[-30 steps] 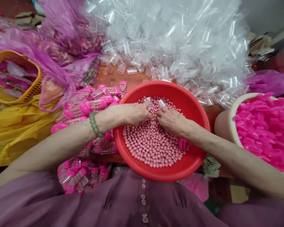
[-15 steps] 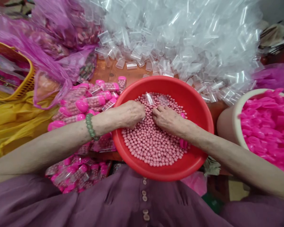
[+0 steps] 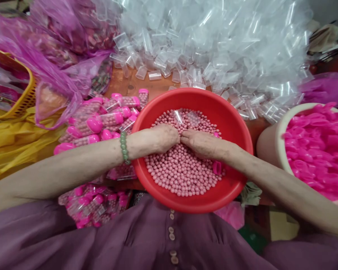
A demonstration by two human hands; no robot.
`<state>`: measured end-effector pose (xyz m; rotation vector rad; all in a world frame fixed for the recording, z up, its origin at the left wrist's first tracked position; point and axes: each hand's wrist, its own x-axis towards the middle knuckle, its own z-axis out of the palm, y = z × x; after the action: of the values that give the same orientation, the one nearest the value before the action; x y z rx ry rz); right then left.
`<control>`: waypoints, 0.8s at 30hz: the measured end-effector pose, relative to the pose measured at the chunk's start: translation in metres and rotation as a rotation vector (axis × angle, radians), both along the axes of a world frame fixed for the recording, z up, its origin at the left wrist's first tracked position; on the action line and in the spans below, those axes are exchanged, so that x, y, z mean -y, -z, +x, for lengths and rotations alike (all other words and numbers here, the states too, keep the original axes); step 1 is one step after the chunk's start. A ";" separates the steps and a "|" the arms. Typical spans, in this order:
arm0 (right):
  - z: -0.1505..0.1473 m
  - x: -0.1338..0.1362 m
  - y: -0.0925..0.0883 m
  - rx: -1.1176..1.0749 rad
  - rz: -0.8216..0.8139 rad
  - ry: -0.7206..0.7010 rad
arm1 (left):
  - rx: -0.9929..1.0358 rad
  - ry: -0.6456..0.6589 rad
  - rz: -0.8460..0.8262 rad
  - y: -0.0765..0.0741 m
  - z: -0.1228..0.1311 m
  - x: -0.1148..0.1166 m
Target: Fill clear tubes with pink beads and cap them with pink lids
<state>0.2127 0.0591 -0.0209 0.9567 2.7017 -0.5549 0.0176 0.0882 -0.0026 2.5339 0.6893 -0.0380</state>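
A red basin holds a bed of round pink beads. My left hand, with a green bead bracelet at the wrist, is curled closed over the beads; whatever it grips is hidden behind its fingers. My right hand lies low among the beads, fingers pressed together, tips meeting the left hand. Its palm side is hidden. Just beyond the hands, a clear plastic tube lies on the beads. Beside my right wrist is a bright pink cap.
Bead-filled tubes with pink caps are heaped left of the basin. A large pile of clear tubes covers the back. On the right stands a cream bucket of pink caps. A yellow basket is at far left.
My left hand has moved right to meet my right hand; the gap between them has closed. My right fingers have drawn together. The view has shifted slightly.
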 end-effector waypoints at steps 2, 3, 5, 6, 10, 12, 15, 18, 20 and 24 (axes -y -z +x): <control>0.001 0.005 -0.001 -0.047 -0.086 0.017 | -0.057 0.036 -0.015 0.002 0.003 0.000; 0.001 0.008 -0.002 -0.065 -0.127 0.035 | -0.110 0.055 -0.023 0.003 0.005 0.000; 0.001 0.013 -0.005 -0.114 -0.214 0.087 | -0.213 0.084 -0.051 0.004 0.008 0.000; 0.002 0.015 -0.007 -0.148 -0.257 0.115 | -0.258 0.093 -0.068 0.004 0.009 0.001; 0.010 0.024 -0.015 -0.320 -0.358 0.226 | -0.273 0.089 -0.143 0.003 0.008 0.000; 0.017 0.028 -0.022 -0.406 -0.376 0.298 | -0.209 0.072 -0.192 0.000 0.008 -0.003; 0.027 0.031 -0.035 -0.509 -0.373 0.401 | -0.054 0.057 -0.346 -0.006 0.006 -0.012; 0.031 0.033 -0.043 -0.583 -0.306 0.454 | 0.133 0.009 -0.535 -0.011 0.001 -0.020; 0.032 0.032 -0.042 -0.590 -0.250 0.460 | 0.248 -0.062 -0.620 -0.014 -0.004 -0.022; 0.030 0.028 -0.030 -0.540 -0.186 0.452 | 0.393 -0.140 -0.744 -0.020 -0.011 -0.017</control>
<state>0.2432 0.0307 0.0090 1.5602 2.7870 -1.2916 0.0066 0.1054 0.0174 1.7097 0.5543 0.2094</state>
